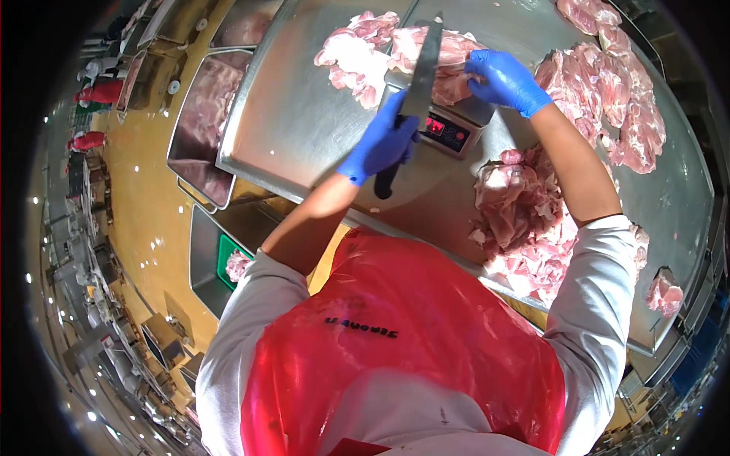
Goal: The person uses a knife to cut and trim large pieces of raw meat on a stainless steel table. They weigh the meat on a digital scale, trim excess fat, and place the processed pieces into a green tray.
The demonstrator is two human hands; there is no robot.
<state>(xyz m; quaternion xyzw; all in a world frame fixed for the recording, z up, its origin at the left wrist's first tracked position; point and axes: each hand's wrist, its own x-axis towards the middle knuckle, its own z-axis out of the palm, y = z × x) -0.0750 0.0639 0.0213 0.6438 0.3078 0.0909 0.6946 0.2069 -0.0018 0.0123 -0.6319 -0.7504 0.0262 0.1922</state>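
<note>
Head view: gripping a knife (424,76) in the left hand (384,144) and curling the right hand (504,80) at raw meat (456,52) over the scale (450,135), pinching or merely touching impossible to tell, apparently adjusting its placement, next calling for keeping the knife clear.

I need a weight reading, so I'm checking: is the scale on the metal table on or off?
On: the scale has red digits glowing on its front display.
</note>
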